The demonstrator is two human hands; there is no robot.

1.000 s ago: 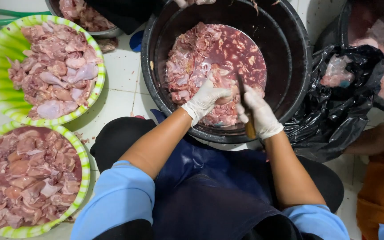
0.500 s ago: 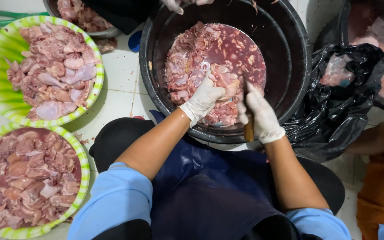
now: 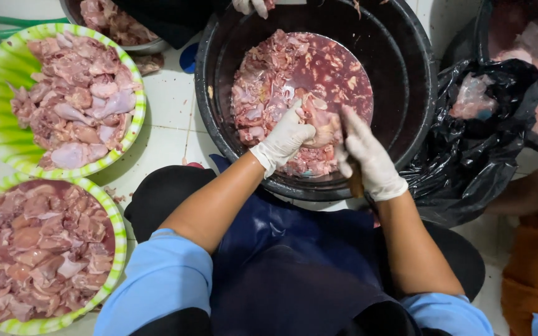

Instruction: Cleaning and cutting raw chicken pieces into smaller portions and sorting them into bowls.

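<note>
Meat piece (image 3: 320, 124) pinched by left fingers (image 3: 294, 127), right fingers (image 3: 359, 134) wrapping half-hidden knife handle (image 3: 356, 185).

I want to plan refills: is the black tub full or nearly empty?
Neither: the black tub is only partly filled; meat and reddish liquid cover its bottom.

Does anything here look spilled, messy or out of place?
A little. Small meat scraps lie on the white floor tiles beside the lower green bowl, outside any container. Otherwise nothing stands out: the left hand and right hand work meat over the black tub.
</note>
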